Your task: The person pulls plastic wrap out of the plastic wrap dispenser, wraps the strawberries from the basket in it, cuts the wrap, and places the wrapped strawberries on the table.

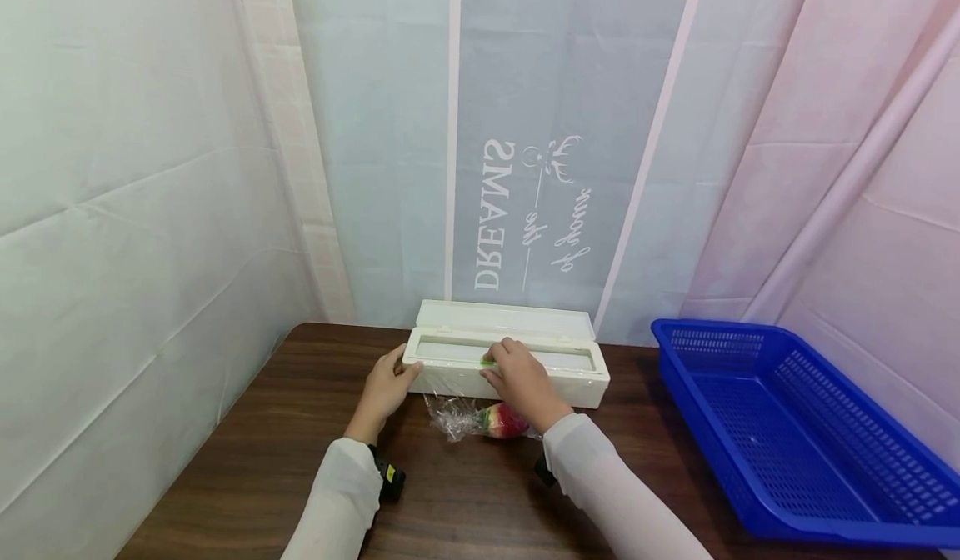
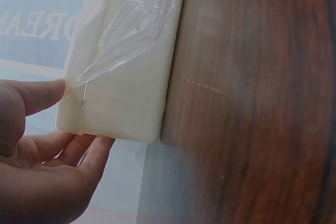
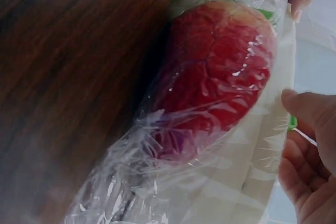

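A long white cling film dispenser [image 1: 585, 389] lies on the table with its lid [image 1: 502, 318] raised at the back. My left hand [image 1: 384, 389] grips its left end, the thumb [image 2: 44, 95] at the film's edge on top and the fingers on the end face. My right hand [image 1: 521, 381] pinches a small green slide cutter [image 3: 293, 123] at the dispenser's front edge, mostly hidden by the fingers. Clear film [image 1: 453, 418] hangs over the front. Wrapped in it, a red and pale-yellow fruit-like thing [image 3: 220, 72] with green at one end lies before the dispenser.
A blue plastic basket [image 1: 708, 439] stands on the right side of the brown wooden table [image 1: 247, 452]. Behind the dispenser hangs a grey-blue curtain [image 1: 405, 168] with lettering. Pale fabric walls [image 1: 135, 210] close in both sides.
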`<act>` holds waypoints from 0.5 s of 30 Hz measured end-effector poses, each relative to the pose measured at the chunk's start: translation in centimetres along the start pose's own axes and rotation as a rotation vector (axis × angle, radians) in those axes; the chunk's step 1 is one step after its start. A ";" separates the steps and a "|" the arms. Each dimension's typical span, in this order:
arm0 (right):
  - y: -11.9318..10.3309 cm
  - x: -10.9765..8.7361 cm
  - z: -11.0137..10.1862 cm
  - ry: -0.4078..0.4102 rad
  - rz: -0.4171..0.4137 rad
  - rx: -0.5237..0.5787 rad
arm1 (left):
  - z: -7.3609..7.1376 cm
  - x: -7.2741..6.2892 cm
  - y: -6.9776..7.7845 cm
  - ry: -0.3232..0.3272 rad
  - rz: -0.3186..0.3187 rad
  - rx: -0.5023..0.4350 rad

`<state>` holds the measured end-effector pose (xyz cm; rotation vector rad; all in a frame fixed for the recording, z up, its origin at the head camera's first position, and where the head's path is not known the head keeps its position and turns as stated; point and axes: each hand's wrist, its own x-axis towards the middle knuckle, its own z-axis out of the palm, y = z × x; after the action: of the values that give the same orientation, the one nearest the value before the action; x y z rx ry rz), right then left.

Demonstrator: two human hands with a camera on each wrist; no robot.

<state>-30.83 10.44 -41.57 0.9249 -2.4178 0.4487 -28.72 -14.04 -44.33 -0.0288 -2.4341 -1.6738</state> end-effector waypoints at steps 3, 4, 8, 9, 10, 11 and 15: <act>0.3 0.0 0.2 0.015 0.007 0.018 | 0.1 0.0 0.0 0.002 -0.001 -0.005; 0.3 0.0 0.3 0.023 0.004 0.024 | 0.1 0.0 0.0 0.004 0.002 -0.004; 0.4 -0.1 0.4 0.046 -0.020 0.034 | 0.1 0.0 0.0 0.005 -0.005 -0.005; 0.5 -0.1 0.4 0.050 -0.025 0.033 | 0.1 0.0 0.0 0.002 -0.006 -0.007; 0.5 -0.1 0.4 0.052 -0.030 0.031 | 0.1 0.0 0.1 -0.001 -0.008 -0.008; 0.5 -0.1 0.4 0.054 -0.035 0.026 | 0.1 0.0 0.1 -0.004 -0.014 -0.010; 0.6 -0.1 0.6 0.059 -0.057 0.003 | 0.1 0.0 0.1 -0.012 -0.020 -0.013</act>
<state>-31.40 10.65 -42.13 0.9659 -2.3324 0.4530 -28.75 -13.88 -44.29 -0.0155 -2.4399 -1.7031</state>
